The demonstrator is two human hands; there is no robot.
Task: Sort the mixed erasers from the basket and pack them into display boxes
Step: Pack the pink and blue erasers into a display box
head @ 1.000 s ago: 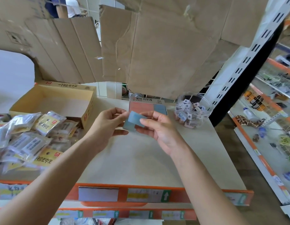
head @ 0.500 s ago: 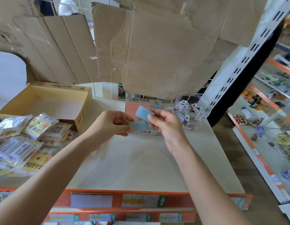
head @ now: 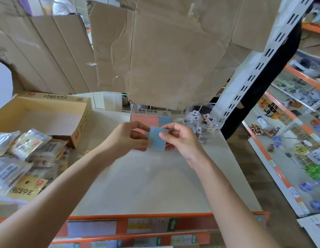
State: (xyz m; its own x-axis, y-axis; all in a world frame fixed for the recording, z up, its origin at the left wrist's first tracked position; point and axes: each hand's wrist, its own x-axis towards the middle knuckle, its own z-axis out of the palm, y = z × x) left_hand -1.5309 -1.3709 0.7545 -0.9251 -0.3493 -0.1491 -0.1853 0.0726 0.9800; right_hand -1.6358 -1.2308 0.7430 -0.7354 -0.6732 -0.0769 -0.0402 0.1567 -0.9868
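Pinching blue eraser (head: 156,142) | left fingers (head: 141,140): left edge | right fingers (head: 164,135): top

The pale blue eraser (head: 156,140) looks matt and smooth, rubbery with no shine. The display box (head: 146,118) behind it is printed card with a slight sheen. The jar (head: 204,122) is clear, glossy plastic. Overhead, the cardboard sheets (head: 173,51) are brown, dull and creased; the open yellow box (head: 43,111) is smoother card. The packets (head: 23,149) are shiny, crinkled plastic film. The shelf (head: 146,185) top is matt, pale and smooth; its orange front rail (head: 137,216) and white slotted upright (head: 263,56) look like painted metal.
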